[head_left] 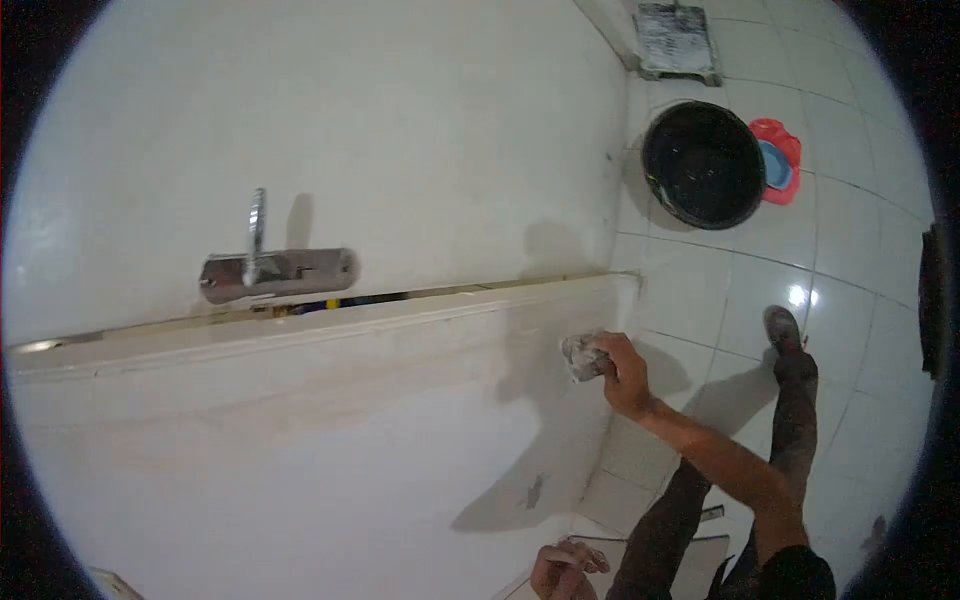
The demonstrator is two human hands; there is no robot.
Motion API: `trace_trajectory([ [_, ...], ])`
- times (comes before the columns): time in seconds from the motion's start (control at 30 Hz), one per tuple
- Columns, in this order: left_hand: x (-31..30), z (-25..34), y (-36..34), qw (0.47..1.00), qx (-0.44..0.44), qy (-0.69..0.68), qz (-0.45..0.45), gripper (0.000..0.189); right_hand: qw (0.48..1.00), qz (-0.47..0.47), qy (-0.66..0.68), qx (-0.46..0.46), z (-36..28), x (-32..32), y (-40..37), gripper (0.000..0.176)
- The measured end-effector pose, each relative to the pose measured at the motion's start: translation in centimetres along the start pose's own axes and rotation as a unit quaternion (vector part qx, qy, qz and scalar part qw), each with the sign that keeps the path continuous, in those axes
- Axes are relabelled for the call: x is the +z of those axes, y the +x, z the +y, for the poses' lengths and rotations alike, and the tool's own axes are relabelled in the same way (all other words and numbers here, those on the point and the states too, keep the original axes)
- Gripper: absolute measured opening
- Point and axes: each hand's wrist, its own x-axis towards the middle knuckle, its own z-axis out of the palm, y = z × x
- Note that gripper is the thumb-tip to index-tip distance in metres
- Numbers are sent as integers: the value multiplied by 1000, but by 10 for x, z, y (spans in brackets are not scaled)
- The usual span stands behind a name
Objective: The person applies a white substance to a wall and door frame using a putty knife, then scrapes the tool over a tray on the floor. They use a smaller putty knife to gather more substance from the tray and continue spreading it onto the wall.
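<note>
Wad (583,356), crumpled and greyish, sits in the right hand (622,372), pressed against the white wall (300,450) just below the ledge of the frame (400,318) and close to the corner where the wall meets the tiled floor (860,330); whether it is cloth or sanding paper cannot be told. The fingers are closed tightly round it, with the thumb on the near side. The left hand (565,570) is low at the picture's edge, fingers curled, touching or just beside a pale flat board (690,555); whether it grips anything cannot be told. I judge the main risk to be the person's balance: the body leans forward with one foot (783,328) set on glossy tile, and a hard push on the wall could make it slide. The small wad could also slip from the fingers, so that the knuckles scrape the surface. The black bucket (703,165) and red scoop (783,160) stand well apart, out of the way of a knock. The door (350,120) with its metal handle (257,235) stands slightly ajar, and could swing if leaned on. No brand, label or writing can be read anywhere.
</note>
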Motion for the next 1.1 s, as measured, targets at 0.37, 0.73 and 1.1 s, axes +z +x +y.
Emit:
trace_trajectory([
  [0.37,-23,-42,11,998,-20,58,-6,15,962,243,88,-83,-28,77,47,30],
  [0.73,-29,-48,20,997,-48,62,-16,10,977,182,111,1,-10,101,-20,36],
  [1.1,-48,-55,34,997,-41,54,30,11,972,132,32,-192,-27,76,64,36],
])
